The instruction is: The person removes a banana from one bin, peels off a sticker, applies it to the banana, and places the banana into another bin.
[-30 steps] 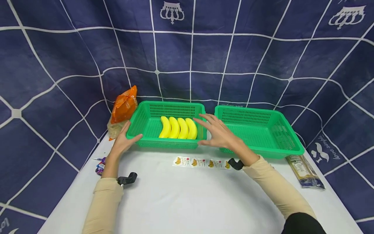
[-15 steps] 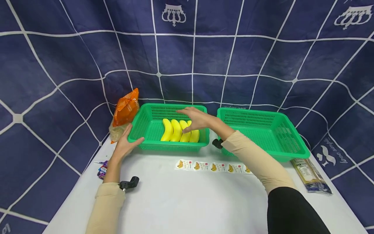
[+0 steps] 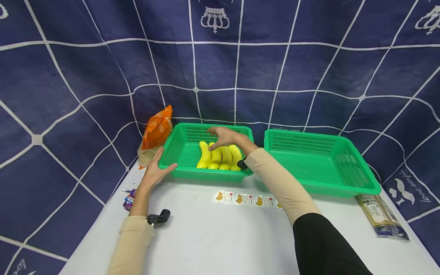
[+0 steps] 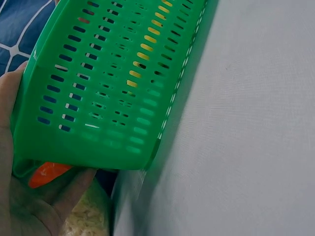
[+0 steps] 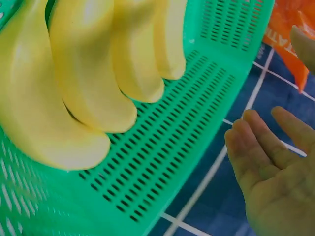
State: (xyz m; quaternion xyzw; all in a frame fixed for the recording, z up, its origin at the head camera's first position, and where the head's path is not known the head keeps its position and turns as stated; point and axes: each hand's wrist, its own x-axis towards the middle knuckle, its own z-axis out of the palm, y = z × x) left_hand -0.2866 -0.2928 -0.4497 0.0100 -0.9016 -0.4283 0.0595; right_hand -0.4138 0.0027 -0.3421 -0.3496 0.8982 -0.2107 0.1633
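Several yellow bananas (image 3: 225,157) lie side by side in the left green basket (image 3: 203,174). My right hand (image 3: 223,138) hovers over them with fingers spread, holding nothing. In the right wrist view this hand (image 5: 278,172) appears at the right, apart from the bananas (image 5: 39,103). At the basket's near left corner is my left hand (image 3: 155,172), its thumb extended and fingers along the side. The left wrist view has that hand (image 4: 34,206) spread around the corner of the basket (image 4: 93,147), the fingers against its side.
To the right stands another green basket (image 3: 302,168). A strip of banana-picture stickers (image 3: 247,199) lies in front. An orange bag (image 3: 157,128) leans at the back left, small purple packets (image 3: 129,199) lie below it, and a flat packet (image 3: 381,215) lies at the far right.
My right hand has moved left from the basket's right end to above the bananas. The left hand stays at the left corner. The head view has shifted slightly.
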